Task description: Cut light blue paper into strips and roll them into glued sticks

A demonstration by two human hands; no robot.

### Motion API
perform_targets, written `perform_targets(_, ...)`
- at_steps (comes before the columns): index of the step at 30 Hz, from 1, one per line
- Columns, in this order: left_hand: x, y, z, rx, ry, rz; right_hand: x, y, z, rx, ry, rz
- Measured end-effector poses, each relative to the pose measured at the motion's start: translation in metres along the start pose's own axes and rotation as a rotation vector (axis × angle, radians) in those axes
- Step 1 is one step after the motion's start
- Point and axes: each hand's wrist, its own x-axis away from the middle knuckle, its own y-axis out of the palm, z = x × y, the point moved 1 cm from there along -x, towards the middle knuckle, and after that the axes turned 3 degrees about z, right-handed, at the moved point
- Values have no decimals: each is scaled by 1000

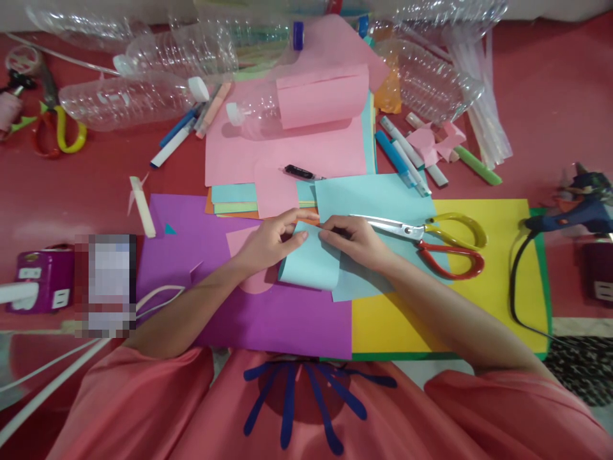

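Observation:
A light blue sheet of paper [378,204] lies in the middle, with its near part rolled over into a loose fold [309,265]. My left hand [271,239] pinches the top left of that fold, fingers closed on the paper edge. From the right, my right hand [357,239] presses and pinches the same folded edge. The paper rests on a purple sheet [191,243] and a yellow sheet [498,281]. Scissors with yellow and red handles [431,239] lie just right of my right hand on the blue paper.
Several clear plastic bottles [129,99] lie at the back, one wrapped in pink paper [320,99]. Markers [405,160], a black pen [299,171], a second pair of scissors [57,124], a blue glue gun [582,207] with black cord, and a purple power strip [36,281] surround the sheets.

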Motion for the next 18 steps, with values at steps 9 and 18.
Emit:
perform_targets(9, 1, -3, 1, 18, -19, -9, -5, -14, 9, -77, -3, 372)
perform_targets(18, -12, -21, -19, 188, 120, 419, -5, -17, 12, -180, 16, 401)
